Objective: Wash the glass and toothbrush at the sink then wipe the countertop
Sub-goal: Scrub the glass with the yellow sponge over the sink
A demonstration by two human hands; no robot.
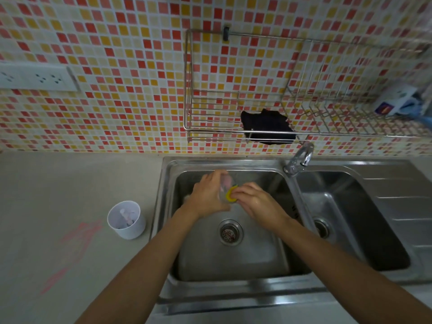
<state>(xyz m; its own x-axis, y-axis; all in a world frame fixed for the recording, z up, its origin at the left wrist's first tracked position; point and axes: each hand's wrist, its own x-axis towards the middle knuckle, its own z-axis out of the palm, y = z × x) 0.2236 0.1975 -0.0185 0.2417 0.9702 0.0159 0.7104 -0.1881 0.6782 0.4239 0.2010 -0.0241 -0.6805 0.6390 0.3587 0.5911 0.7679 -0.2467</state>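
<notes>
Countertop [58,183]: pink marks at 8 o'clock.
Sink [233,260]: left basin under both hands.
Left hand [207,195]: wrapped around glass [225,185], above drain.
Right hand [257,202]: pinching yellow sponge [230,195] against glass.
White cup [127,222]: 9 o'clock of sink, contents blurred.

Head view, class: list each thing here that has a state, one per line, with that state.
Glass: held in left hand.
Yellow sponge: pressed to glass by right hand.
Tap: flow unclear.
White cup: upright on counter.
Counter: red marks, unwiped.
Dark cloth: draped on rack.
</notes>
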